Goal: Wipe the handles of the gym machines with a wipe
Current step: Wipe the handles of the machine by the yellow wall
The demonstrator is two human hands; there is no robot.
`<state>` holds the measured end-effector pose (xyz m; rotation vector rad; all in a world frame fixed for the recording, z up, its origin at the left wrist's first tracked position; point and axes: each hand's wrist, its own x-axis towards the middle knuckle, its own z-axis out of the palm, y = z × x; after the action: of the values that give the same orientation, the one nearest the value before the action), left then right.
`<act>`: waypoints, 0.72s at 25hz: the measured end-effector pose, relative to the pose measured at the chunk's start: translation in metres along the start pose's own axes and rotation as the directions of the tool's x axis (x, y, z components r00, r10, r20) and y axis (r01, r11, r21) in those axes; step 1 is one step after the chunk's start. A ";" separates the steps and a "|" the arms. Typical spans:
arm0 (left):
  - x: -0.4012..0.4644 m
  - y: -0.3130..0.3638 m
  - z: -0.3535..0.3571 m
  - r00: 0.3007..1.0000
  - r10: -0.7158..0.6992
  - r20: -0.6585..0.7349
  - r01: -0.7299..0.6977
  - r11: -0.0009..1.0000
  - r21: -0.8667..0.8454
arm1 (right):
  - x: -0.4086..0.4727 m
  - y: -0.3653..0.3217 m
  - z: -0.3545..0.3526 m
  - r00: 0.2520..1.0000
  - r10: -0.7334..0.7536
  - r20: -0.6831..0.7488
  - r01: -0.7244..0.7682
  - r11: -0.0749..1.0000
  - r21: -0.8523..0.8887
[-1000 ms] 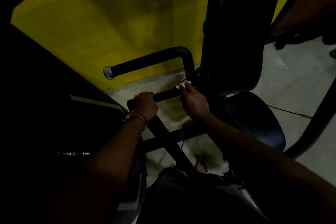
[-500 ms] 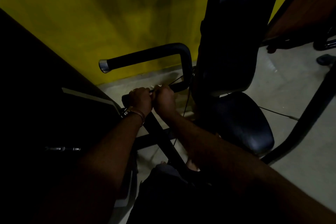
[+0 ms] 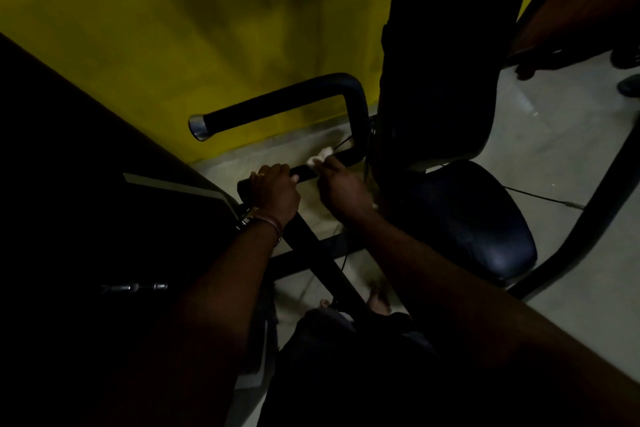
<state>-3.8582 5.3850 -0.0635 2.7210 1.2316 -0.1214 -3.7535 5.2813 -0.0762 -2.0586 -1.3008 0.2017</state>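
Observation:
The scene is dim. A black lower handle bar (image 3: 304,170) of a gym machine runs from centre-left up towards the seat frame. My left hand (image 3: 275,191), a bangle on its wrist, grips the bar near its free end. My right hand (image 3: 341,189) holds a small white wipe (image 3: 320,156) against the bar, a little to the right of my left hand. Above it a second black handle (image 3: 277,104) with a silver end cap bends down to the frame.
The machine's dark padded backrest (image 3: 446,55) and seat (image 3: 471,218) stand to the right. A yellow wall (image 3: 173,28) lies behind, grey floor (image 3: 554,149) to the right. A dark machine body (image 3: 86,201) fills the left. A curved black frame tube (image 3: 588,218) crosses the right.
My right hand slid left along the bar to my left hand, then back to the right, so the wipe shows again. My left hand kept its grip.

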 end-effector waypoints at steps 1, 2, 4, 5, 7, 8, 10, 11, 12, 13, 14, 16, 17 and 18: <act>0.000 0.002 -0.002 1.000 -0.011 0.020 0.011 1.000 0.006 | -0.006 0.013 -0.009 0.987 0.131 -0.094 -0.128 0.991 0.040; 0.001 0.004 -0.005 0.999 -0.031 0.041 0.031 1.000 -0.003 | -0.013 0.022 -0.017 0.933 0.295 -0.208 -0.262 0.950 0.173; 0.006 0.009 -0.014 0.991 -0.085 0.100 0.087 0.996 -0.021 | -0.014 0.020 -0.014 0.761 0.588 -0.274 -0.392 0.754 0.527; 0.008 0.009 -0.018 0.986 -0.101 0.135 0.105 0.994 -0.023 | -0.006 0.009 -0.010 0.672 0.697 -0.248 -0.400 0.625 0.671; 0.011 0.008 -0.023 0.978 -0.082 0.191 0.087 0.996 -0.019 | 0.014 -0.012 0.005 0.474 0.874 -0.109 -0.336 0.294 0.895; 0.012 0.008 -0.026 0.975 -0.060 0.215 0.064 0.998 -0.014 | 0.019 -0.015 0.016 0.400 0.916 -0.021 -0.305 0.155 0.940; 0.013 0.005 -0.027 0.966 -0.031 0.257 0.033 0.999 -0.004 | 0.013 -0.023 0.032 0.321 0.933 0.161 -0.406 -0.018 0.914; 0.013 0.004 -0.028 0.961 -0.020 0.275 0.020 1.000 0.003 | 0.008 -0.023 0.037 0.344 0.891 0.296 -0.481 -0.103 0.871; 0.013 0.002 -0.028 0.956 -0.009 0.293 0.007 1.000 0.009 | 0.005 -0.024 0.038 0.377 0.814 0.443 -0.569 -0.173 0.804; 0.013 0.001 -0.029 0.952 -0.001 0.307 0.000 1.000 0.004 | 0.003 -0.020 0.039 0.409 0.726 0.553 -0.634 -0.210 0.744; 0.013 0.000 -0.030 0.950 0.007 0.312 -0.006 1.000 -0.007 | 0.007 -0.015 0.039 0.434 0.655 0.618 -0.655 -0.241 0.716; 0.013 -0.002 -0.030 0.953 0.017 0.301 -0.008 0.999 -0.033 | 0.019 -0.006 0.021 0.478 0.617 0.625 -0.650 -0.230 0.725; 0.012 -0.002 -0.029 0.954 0.009 0.301 0.004 0.999 -0.044 | 0.022 0.004 0.016 0.498 0.638 0.587 -0.638 -0.190 0.747; 0.012 -0.001 -0.028 0.954 0.002 0.301 0.013 0.999 -0.047 | 0.026 0.020 0.013 0.492 0.659 0.569 -0.606 -0.209 0.767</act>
<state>-3.8511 5.3992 -0.0374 2.5360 1.1365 -0.4815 -3.7317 5.3037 -0.0929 -1.2425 0.3125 1.1323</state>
